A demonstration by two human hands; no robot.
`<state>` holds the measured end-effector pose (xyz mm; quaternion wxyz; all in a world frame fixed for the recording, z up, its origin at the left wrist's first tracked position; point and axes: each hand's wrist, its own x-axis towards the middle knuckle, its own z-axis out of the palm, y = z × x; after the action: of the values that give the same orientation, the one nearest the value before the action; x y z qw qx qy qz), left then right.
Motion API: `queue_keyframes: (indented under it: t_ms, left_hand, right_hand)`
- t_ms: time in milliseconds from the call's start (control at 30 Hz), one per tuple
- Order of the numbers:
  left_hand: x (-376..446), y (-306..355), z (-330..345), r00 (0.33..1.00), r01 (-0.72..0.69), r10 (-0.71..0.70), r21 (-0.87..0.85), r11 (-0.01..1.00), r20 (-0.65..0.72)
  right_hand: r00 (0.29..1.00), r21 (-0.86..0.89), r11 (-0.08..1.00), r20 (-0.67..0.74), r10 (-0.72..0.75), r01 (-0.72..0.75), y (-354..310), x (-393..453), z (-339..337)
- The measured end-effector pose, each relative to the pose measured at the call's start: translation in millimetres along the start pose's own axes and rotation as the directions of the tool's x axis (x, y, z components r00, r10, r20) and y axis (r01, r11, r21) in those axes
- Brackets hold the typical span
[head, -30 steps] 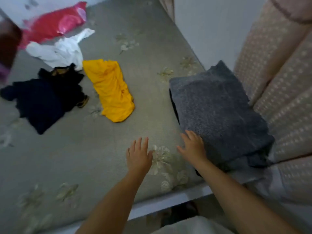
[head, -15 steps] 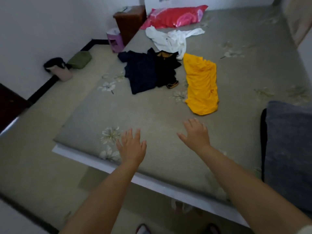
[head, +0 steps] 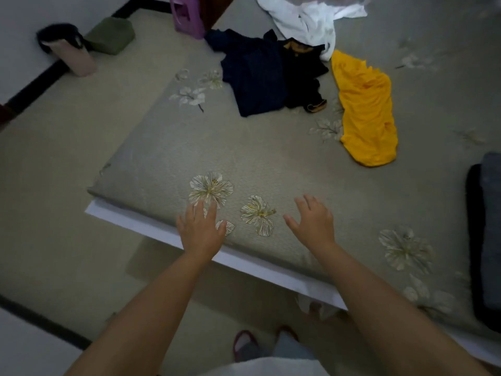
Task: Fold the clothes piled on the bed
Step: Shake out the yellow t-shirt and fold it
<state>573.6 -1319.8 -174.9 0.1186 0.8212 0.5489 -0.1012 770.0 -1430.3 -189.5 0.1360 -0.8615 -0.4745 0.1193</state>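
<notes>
Unfolded clothes lie on the far part of the grey-green flowered bed [head: 168, 147]: a navy garment [head: 257, 77], a black piece with a tan collar [head: 303, 69] beside it, a white garment [head: 306, 20] behind, and a yellow garment [head: 366, 109] to the right. My left hand [head: 200, 229] and my right hand [head: 314, 221] hover with spread fingers over the bed's near edge, holding nothing, well short of the clothes. A folded dark grey stack [head: 488, 234] sits at the right edge.
The bed's white frame edge [head: 151, 229] runs diagonally below my hands. On the floor at left stand a purple stool [head: 187, 14], a green cushion [head: 111, 33] and a pink bin with a black liner [head: 70, 52]. Slippered feet [head: 244, 346] show below.
The view swung left from the grey stack toward the bed's middle and tilted down. Both hands left the stack's side and now hover over the near edge, still holding nothing.
</notes>
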Motion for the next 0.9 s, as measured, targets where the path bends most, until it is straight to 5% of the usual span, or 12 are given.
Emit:
queue_keyframes:
  t_ms: [367,700,900]
  left_hand:
    - [173,66,35,0.980,-0.182,0.177,0.051,0.982,0.092]
    - [330,139,119,0.899,-0.419,0.410,0.035,0.907,0.152]
    - [345,133,146,0.873,-0.485,0.486,-0.046,0.873,0.028]
  right_hand:
    - [0.965,0.023,0.967,0.075,0.252,-0.254,100,111,53]
    - [0.879,0.070,0.887,-0.115,0.462,-0.457,220,260,79]
    - [0.857,-0.065,0.855,-0.014,0.515,-0.515,255,298,94]
